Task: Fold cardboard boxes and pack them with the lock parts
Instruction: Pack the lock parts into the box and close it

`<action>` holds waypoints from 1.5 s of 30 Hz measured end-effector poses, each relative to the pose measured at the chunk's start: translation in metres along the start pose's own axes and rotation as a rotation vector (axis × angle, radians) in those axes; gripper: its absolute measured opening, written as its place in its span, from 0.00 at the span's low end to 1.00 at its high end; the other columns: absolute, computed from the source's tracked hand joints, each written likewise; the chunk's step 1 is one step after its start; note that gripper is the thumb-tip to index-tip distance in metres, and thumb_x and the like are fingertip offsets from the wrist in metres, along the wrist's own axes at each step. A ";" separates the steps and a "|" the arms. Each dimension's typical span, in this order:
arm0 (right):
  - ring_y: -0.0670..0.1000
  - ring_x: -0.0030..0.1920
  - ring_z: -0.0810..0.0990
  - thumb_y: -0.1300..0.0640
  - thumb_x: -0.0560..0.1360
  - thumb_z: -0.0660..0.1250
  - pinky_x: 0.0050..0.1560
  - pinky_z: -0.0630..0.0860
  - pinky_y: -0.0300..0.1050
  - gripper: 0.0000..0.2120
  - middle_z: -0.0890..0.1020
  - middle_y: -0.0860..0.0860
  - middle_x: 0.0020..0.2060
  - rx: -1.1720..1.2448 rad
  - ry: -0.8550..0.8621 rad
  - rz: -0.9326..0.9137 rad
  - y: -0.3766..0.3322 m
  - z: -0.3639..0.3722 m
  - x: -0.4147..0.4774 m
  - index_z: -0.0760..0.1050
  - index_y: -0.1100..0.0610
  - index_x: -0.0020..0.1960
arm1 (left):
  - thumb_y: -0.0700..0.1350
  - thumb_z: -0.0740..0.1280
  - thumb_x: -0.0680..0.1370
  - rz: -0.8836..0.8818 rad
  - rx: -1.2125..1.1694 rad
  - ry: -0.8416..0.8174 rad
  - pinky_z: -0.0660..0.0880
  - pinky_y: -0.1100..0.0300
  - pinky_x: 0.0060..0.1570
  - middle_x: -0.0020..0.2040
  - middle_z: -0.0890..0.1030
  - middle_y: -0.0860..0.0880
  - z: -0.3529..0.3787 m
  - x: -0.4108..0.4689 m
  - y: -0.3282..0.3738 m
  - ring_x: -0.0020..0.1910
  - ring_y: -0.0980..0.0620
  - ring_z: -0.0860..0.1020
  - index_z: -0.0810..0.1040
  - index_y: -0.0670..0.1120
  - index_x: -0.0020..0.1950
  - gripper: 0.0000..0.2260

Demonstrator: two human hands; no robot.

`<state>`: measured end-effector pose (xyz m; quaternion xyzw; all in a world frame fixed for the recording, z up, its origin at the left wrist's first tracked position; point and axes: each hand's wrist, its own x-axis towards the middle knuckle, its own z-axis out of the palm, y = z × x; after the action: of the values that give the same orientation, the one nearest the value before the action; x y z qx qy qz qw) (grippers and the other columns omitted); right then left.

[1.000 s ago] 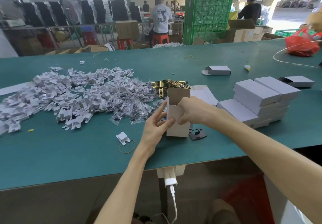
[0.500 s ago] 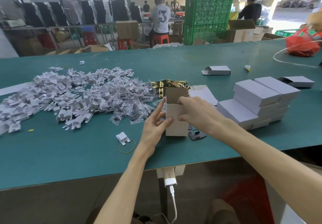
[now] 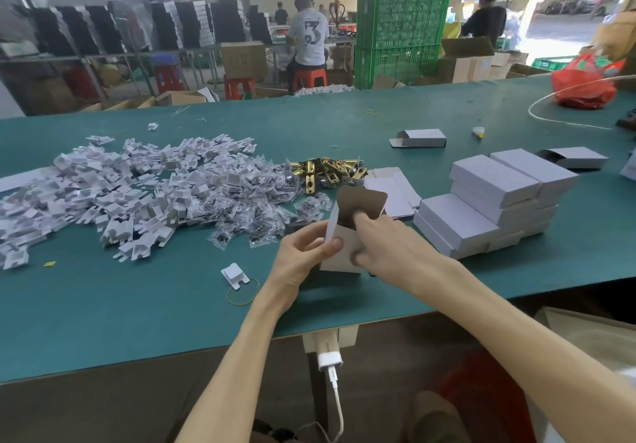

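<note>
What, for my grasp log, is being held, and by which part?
The cardboard box: left hand pinches its left wall, right hand grips its right side.

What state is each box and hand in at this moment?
held box: upright, top flap open, gripped by both hands.
left hand: grips held box.
right hand: grips held box, fingertip in its opening.
stacked boxes: closed, piled.
far box: lying flat, end flap open.
flat blanks: unfolded.

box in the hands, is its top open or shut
Open. The top flap of the box stands up, brown inside showing, and the right hand pokes a finger into the opening; the left hand grips its side.
</note>
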<state>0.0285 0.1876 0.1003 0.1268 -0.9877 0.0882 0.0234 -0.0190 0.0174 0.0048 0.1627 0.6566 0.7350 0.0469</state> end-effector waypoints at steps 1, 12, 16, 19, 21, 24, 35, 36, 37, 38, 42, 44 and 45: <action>0.61 0.45 0.80 0.56 0.76 0.68 0.40 0.77 0.53 0.13 0.79 0.57 0.48 0.020 -0.029 0.012 -0.003 -0.001 0.001 0.65 0.56 0.52 | 0.63 0.81 0.66 0.005 0.013 0.014 0.79 0.55 0.56 0.58 0.87 0.45 0.000 0.000 0.000 0.56 0.49 0.84 0.86 0.52 0.62 0.28; 0.59 0.48 0.79 0.54 0.75 0.73 0.44 0.71 0.49 0.12 0.80 0.56 0.49 -0.032 -0.194 0.090 -0.032 -0.007 0.000 0.76 0.57 0.56 | 0.65 0.53 0.85 -0.086 0.036 0.092 0.70 0.72 0.30 0.27 0.76 0.61 0.001 0.001 -0.003 0.27 0.64 0.75 0.83 0.53 0.32 0.30; 0.60 0.48 0.79 0.58 0.77 0.70 0.44 0.73 0.50 0.10 0.81 0.57 0.53 -0.012 -0.159 0.105 -0.033 0.001 -0.004 0.76 0.59 0.57 | 0.77 0.68 0.70 -0.068 -0.010 0.099 0.68 0.56 0.41 0.32 0.73 0.49 0.000 0.005 -0.006 0.34 0.52 0.72 0.76 0.45 0.48 0.34; 0.61 0.47 0.77 0.59 0.77 0.69 0.44 0.71 0.49 0.06 0.80 0.58 0.54 -0.020 -0.149 0.112 -0.032 0.006 -0.010 0.73 0.57 0.53 | 0.78 0.71 0.65 -0.053 -0.020 0.102 0.65 0.56 0.40 0.33 0.71 0.45 0.002 0.004 -0.005 0.34 0.50 0.69 0.77 0.43 0.43 0.36; 0.63 0.53 0.79 0.60 0.78 0.67 0.47 0.73 0.51 0.09 0.79 0.58 0.57 -0.016 -0.136 0.115 -0.031 0.010 -0.013 0.75 0.59 0.58 | 0.75 0.70 0.69 -0.054 0.000 0.080 0.69 0.58 0.42 0.33 0.75 0.45 0.003 0.003 -0.004 0.35 0.49 0.73 0.78 0.37 0.36 0.37; 0.63 0.54 0.80 0.61 0.79 0.65 0.46 0.73 0.50 0.11 0.80 0.58 0.57 -0.056 -0.090 0.088 -0.028 0.012 -0.014 0.75 0.58 0.61 | 0.62 0.67 0.77 -0.069 0.000 0.107 0.66 0.47 0.49 0.43 0.77 0.39 0.004 0.000 -0.001 0.43 0.42 0.73 0.75 0.26 0.46 0.34; 0.63 0.49 0.78 0.57 0.80 0.63 0.40 0.66 0.49 0.04 0.77 0.54 0.52 -0.026 0.032 0.030 -0.020 0.007 -0.013 0.71 0.55 0.54 | 0.80 0.68 0.64 -0.066 -0.041 0.134 0.68 0.48 0.53 0.45 0.77 0.38 0.009 -0.004 0.011 0.46 0.42 0.75 0.79 0.38 0.49 0.43; 0.63 0.48 0.78 0.58 0.79 0.63 0.39 0.67 0.50 0.03 0.76 0.53 0.50 -0.013 0.093 0.017 -0.018 0.005 -0.014 0.68 0.55 0.51 | 0.81 0.68 0.63 -0.073 -0.043 0.139 0.69 0.47 0.54 0.46 0.78 0.37 0.010 -0.004 0.011 0.48 0.42 0.76 0.79 0.41 0.50 0.43; 0.63 0.46 0.78 0.59 0.79 0.63 0.38 0.68 0.51 0.05 0.76 0.52 0.48 0.000 0.168 -0.004 -0.015 0.003 -0.015 0.66 0.54 0.48 | 0.82 0.67 0.62 -0.087 -0.046 0.136 0.71 0.46 0.55 0.49 0.80 0.37 0.010 -0.004 0.011 0.50 0.41 0.78 0.80 0.41 0.51 0.44; 0.62 0.44 0.78 0.60 0.78 0.62 0.38 0.71 0.52 0.05 0.77 0.52 0.47 0.012 0.244 -0.034 -0.012 0.002 -0.015 0.66 0.54 0.48 | 0.83 0.67 0.61 -0.095 -0.049 0.133 0.73 0.45 0.58 0.52 0.83 0.38 0.010 -0.003 0.011 0.52 0.39 0.81 0.83 0.44 0.50 0.43; 0.60 0.42 0.80 0.61 0.78 0.68 0.38 0.79 0.57 0.09 0.75 0.53 0.54 0.078 0.492 -0.142 -0.003 0.007 -0.014 0.70 0.57 0.57 | 0.84 0.65 0.59 -0.111 -0.050 0.127 0.74 0.40 0.68 0.57 0.86 0.40 0.009 -0.004 0.011 0.61 0.39 0.83 0.87 0.49 0.54 0.44; 0.57 0.44 0.80 0.58 0.76 0.73 0.39 0.80 0.55 0.18 0.70 0.53 0.57 0.175 0.553 -0.082 0.002 0.016 -0.009 0.69 0.57 0.61 | 0.83 0.67 0.60 -0.107 -0.047 0.123 0.73 0.38 0.68 0.57 0.86 0.38 0.009 -0.003 0.010 0.61 0.38 0.83 0.87 0.47 0.55 0.44; 0.55 0.47 0.80 0.56 0.76 0.74 0.43 0.81 0.54 0.21 0.69 0.52 0.59 0.253 0.561 -0.042 0.006 0.022 -0.006 0.69 0.56 0.63 | 0.82 0.68 0.61 -0.103 -0.052 0.122 0.73 0.38 0.68 0.57 0.86 0.39 0.008 -0.003 0.010 0.60 0.39 0.83 0.87 0.48 0.55 0.42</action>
<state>0.0324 0.1909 0.0776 0.1197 -0.9211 0.2417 0.2809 -0.0123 0.0230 0.0145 0.0824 0.6463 0.7571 0.0488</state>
